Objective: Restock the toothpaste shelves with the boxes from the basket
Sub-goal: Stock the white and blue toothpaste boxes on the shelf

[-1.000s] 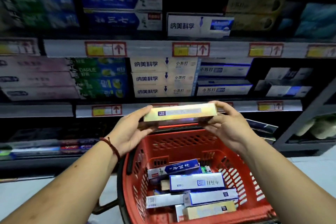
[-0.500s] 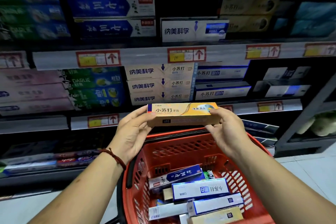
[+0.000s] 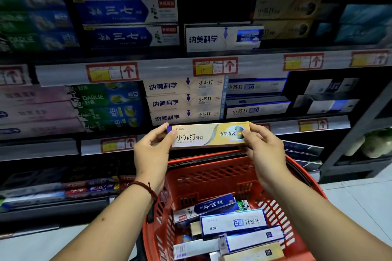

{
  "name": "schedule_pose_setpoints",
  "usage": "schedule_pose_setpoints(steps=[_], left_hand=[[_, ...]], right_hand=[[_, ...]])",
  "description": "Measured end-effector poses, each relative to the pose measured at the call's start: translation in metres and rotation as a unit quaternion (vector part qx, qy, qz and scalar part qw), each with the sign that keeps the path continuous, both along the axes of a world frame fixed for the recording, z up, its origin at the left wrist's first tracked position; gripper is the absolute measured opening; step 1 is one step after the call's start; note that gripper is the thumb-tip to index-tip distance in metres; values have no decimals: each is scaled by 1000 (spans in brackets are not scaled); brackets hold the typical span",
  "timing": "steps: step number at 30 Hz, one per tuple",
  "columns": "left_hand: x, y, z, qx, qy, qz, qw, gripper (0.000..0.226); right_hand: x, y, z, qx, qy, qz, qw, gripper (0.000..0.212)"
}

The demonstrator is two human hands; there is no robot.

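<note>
Turned since a moment ago, the yellow toothpaste box (image 3: 209,134) now faces out, reading 小苏打牙膏 and 冰爽清火. It is held level above the red basket (image 3: 212,176), with the left hand (image 3: 151,154) pinching one end and the right hand (image 3: 263,154) the other. Behind it the shelves (image 3: 165,68) carry white 纳美科学 boxes (image 3: 184,101) and green DARLIE boxes (image 3: 106,99), and more boxes (image 3: 233,222) lie in the basket.

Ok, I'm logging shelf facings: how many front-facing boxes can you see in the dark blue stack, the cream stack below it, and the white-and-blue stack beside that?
Dark blue cardboard toothpaste boxes: 3
Cream cardboard toothpaste boxes: 3
White-and-blue cardboard toothpaste boxes: 2
Total: 8
</note>
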State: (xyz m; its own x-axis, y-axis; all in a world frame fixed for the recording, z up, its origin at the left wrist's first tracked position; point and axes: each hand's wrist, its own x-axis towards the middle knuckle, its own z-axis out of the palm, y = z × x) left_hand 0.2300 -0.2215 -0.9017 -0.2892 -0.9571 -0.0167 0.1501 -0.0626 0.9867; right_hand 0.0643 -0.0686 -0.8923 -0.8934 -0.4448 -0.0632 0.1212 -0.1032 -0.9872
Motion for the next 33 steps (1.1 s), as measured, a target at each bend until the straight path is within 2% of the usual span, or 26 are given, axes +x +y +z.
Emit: schedule_pose_setpoints(steps=[2,5,8,13,20,26,30,33], left_hand=[[-1,3,4,-10,-11,37,999,28],[0,5,12,-23,-17,42,999,22],[1,10,22,-71,-49,57,995,19],[6,25,39,-156,-88,44,983,33],[12,47,59,-190,-75,4,979,41],[-18,59,100,-234,-62,-23,970,36],[-58,68,140,-281,-47,-48,957,36],[-94,70,164,-283,-58,-75,954,34]], right_hand=[[1,-1,0,3,24,-12,1000,14],[0,1,1,5,54,-38,998,7],[1,4,3,14,75,-43,996,3],[6,11,15,24,101,-17,994,5],[-1,31,37,24,166,3,986,11],[-35,51,84,15,196,-28,980,14],[-72,66,125,1,226,-55,973,17],[-105,79,158,18,261,-69,963,19]])
